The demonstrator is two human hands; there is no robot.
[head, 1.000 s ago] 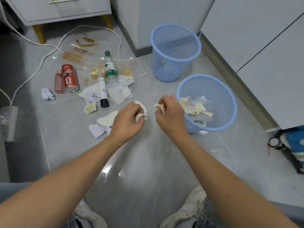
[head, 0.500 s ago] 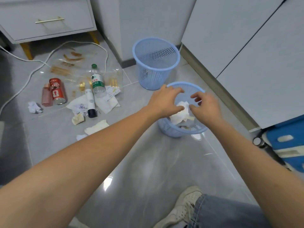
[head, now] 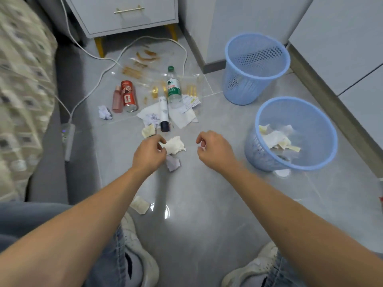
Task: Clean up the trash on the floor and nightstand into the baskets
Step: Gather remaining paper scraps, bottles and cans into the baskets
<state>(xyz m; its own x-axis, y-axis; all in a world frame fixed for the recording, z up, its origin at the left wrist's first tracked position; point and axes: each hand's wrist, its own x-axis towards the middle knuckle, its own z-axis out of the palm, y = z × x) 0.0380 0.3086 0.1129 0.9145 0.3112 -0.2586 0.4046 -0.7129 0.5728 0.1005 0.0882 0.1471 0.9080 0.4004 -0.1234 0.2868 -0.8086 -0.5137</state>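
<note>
Left hand (head: 149, 155) pinches a crumpled tissue (head: 173, 144) on the floor left of the near basket (head: 323, 129), right hand (head: 213, 149) apart, loosely curled, empty; a weak pinch could drop it short of the rim.

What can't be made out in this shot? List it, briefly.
Head view only:
- Nightstand: top cut off by the frame's upper edge, so any trash on it is unseen.
- Far basket: bottom hidden by its own wall; contents unknown.
- Left hand: fingers curl at the crumpled tissue; a firm grip is unclear.
- Green-capped bottle: label print too small.
- Patterned fabric: motion-blurred.
</note>
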